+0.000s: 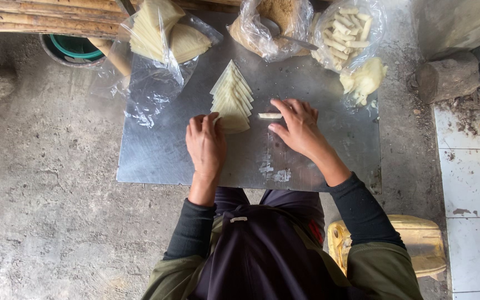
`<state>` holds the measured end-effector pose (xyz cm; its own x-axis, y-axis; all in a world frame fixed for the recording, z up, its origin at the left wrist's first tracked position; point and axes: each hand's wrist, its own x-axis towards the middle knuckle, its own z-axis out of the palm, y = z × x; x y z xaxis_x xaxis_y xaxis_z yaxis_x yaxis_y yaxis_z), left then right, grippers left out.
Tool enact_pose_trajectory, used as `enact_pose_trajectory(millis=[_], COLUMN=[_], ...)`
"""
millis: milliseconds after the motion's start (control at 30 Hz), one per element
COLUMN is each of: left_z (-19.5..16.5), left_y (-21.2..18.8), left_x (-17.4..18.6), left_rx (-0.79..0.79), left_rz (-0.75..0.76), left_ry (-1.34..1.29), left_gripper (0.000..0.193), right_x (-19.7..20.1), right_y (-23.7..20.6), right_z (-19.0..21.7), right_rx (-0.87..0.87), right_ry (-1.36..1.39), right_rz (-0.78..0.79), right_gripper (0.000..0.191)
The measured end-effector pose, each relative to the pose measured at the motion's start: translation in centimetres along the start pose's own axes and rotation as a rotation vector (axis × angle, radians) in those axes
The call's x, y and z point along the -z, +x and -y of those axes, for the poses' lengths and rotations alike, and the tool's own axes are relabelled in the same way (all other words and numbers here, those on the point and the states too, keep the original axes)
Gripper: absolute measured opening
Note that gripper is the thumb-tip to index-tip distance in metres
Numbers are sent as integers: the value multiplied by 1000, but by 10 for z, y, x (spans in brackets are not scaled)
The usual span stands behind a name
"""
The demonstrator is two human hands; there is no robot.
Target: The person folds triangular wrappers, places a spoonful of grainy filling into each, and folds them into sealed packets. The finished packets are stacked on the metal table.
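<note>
On metal sheet (156,155), fanned pale wrappers (232,97)

On the metal desk (156,161), the left hand (205,143) rests flat with its fingers (198,123) touching the near end of a fanned stack of pale triangular wrappers (231,97). The right hand (298,128) lies palm down just beside a small rolled stick (269,115), fingertips touching it. Three clear bags sit along the far edge: wrappers (162,33), brown filling with a spoon (273,25), and finished rolls (348,33).

Pale wrapper stack (232,100) fanned flat; small roll (269,115) beside, seemingly finished.
</note>
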<state>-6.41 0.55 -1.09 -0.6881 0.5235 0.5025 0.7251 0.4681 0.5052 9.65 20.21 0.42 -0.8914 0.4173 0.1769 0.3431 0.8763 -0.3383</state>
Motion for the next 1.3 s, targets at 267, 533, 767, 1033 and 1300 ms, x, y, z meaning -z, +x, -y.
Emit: enact_pose_trajectory(millis=[267, 533, 767, 1033, 1300], left_z=[6, 5, 8, 8, 6], left_y=[-4, -3, -2, 2, 3], left_x=[5, 3, -3, -4, 1], left_rx=[80, 77, 59, 124, 171], left_rz=[12, -5, 10, 7, -46], left_ry=[49, 19, -5, -88, -410], left_gripper=[20, 21, 13, 19, 25], right_x=[-12, 53, 94, -2, -42], right_y=[6, 30, 88, 38, 33], right_z=[-3, -87, -145, 10, 90], right_rx=[2, 42, -94, 323, 363], right_ry=[99, -26, -432, 45, 109], right_rz=[-119, -512, -667, -440, -147], right_gripper=[13, 10, 31, 28, 32])
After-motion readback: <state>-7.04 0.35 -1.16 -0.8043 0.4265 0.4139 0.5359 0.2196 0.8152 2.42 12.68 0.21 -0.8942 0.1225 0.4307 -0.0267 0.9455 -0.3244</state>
